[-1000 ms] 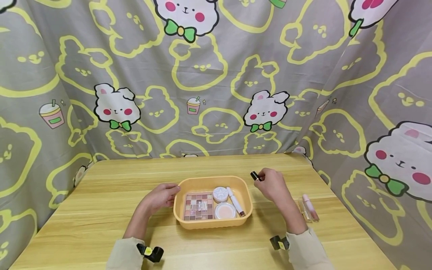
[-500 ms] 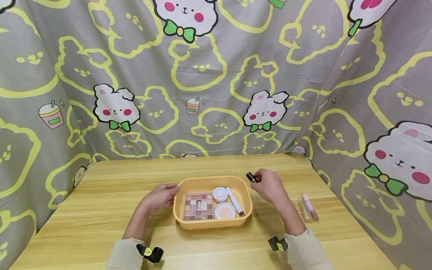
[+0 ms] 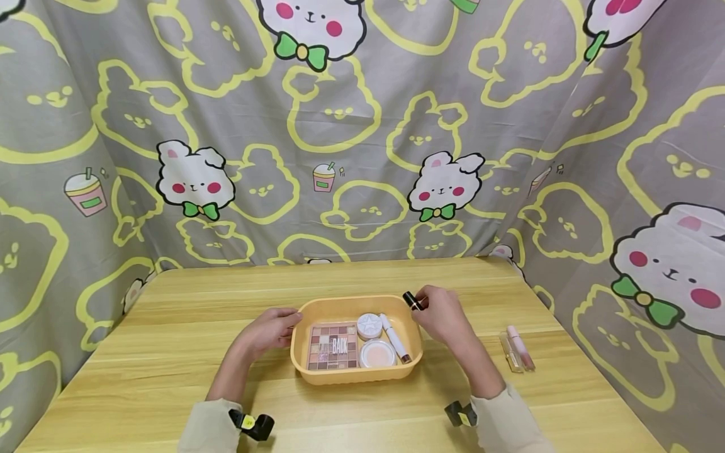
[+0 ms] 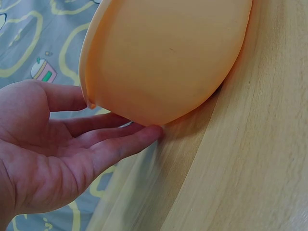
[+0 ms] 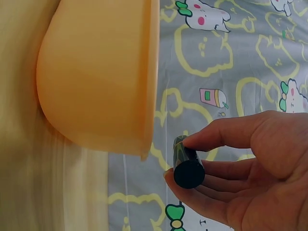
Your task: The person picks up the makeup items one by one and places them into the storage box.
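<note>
A yellow-orange plastic basket (image 3: pixel 357 377) stands on the table. My left hand (image 3: pixel 274 328) holds its left end; in the left wrist view the thumb goes over the rim and the fingers (image 4: pixel 127 145) touch the outer wall. At the basket's far right corner, my right hand (image 3: pixel 444 311) pinches a black lipstick tube (image 3: pixel 413 301) with a thin gold band, between thumb and fingers. In the right wrist view the lipstick (image 5: pixel 187 166) is held apart from the basket wall (image 5: pixel 96 82). Inside the basket lie an eyeshadow palette (image 3: pixel 333 347), a white round case (image 3: pixel 370 326), a powder compact (image 3: pixel 377 354) and a white tube (image 3: pixel 395 338).
To the right on the wooden table (image 3: pixel 187 377) lie a pink lip gloss tube (image 3: pixel 520 348) and a clear one with a gold part (image 3: pixel 511 353). A grey patterned curtain (image 3: pixel 362 138) encloses the back and sides.
My right hand has moved left with the lipstick, from beyond the basket's right side to above its far right corner. The left hand and the basket have hardly moved.
</note>
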The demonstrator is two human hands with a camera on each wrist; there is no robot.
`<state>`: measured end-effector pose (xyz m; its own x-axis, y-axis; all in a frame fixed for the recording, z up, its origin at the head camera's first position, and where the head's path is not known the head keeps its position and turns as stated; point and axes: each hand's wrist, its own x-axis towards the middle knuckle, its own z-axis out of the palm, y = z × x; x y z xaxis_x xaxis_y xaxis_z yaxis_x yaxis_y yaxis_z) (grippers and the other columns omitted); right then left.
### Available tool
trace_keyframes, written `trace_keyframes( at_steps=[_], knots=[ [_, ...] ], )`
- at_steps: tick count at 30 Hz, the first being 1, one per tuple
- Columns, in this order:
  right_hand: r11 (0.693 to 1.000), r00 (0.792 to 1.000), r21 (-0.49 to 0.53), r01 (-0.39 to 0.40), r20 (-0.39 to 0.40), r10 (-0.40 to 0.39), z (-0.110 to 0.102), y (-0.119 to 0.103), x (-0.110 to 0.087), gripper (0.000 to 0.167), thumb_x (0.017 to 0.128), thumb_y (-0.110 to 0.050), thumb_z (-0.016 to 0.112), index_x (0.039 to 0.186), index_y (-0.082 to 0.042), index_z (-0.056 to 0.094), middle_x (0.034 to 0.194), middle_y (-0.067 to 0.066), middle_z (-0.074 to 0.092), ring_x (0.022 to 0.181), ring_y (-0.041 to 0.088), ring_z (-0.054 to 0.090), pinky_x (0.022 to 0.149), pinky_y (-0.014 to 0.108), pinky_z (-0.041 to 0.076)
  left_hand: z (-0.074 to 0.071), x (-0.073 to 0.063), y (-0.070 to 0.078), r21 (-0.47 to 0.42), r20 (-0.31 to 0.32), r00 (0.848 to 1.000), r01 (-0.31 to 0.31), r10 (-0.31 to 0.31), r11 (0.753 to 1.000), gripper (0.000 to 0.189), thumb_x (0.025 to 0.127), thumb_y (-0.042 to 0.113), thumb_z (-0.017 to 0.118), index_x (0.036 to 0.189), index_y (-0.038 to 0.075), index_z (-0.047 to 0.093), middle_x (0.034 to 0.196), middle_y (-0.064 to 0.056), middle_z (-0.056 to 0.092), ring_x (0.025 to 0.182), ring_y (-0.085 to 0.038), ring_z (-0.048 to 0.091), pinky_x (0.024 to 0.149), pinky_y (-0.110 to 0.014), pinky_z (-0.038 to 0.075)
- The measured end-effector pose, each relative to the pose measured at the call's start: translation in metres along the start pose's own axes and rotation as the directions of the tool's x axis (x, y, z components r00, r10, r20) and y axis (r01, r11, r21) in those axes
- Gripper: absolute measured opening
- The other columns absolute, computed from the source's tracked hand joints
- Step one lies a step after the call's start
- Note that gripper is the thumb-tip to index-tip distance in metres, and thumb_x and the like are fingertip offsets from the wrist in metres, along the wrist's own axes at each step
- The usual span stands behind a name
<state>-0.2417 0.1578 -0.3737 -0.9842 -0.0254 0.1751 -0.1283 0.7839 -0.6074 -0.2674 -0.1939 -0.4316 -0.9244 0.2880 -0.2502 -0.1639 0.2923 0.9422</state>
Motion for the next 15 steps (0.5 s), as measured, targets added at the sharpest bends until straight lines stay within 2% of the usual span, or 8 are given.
trace_keyframes(
  at_steps=[8,15],
  knots=[
    [1.000,1.000,-0.017,0.001,0.014,-0.001,0.008,-0.006,-0.002,0.022,0.083,-0.001,0.073,0.104,0.004,0.071,0.085,0.012,0.071,0.072,0.020,0.065,0.059,0.028,0.055,0.000,0.000,0.000,-0.002,-0.005,1.000,0.003,-0.003,1.000,0.057,0.108,0.022,0.045,0.150,-0.015,0.033,0.134,-0.027,0.060,0.117,-0.028,0.064,0.095,-0.041,0.058],
    [0.999,0.999,-0.033,0.043,0.013,-0.043,0.015,-0.011,-0.005,0.020,0.082,0.000,0.074,0.102,0.003,0.071,0.084,0.012,0.071,0.070,0.019,0.063,0.057,0.026,0.053,0.000,0.000,0.000,-0.001,-0.006,1.000,0.004,-0.004,1.000,0.056,0.108,0.022,0.045,0.150,-0.014,0.034,0.133,-0.025,0.061,0.113,-0.025,0.065,0.093,-0.038,0.059]
  ],
)
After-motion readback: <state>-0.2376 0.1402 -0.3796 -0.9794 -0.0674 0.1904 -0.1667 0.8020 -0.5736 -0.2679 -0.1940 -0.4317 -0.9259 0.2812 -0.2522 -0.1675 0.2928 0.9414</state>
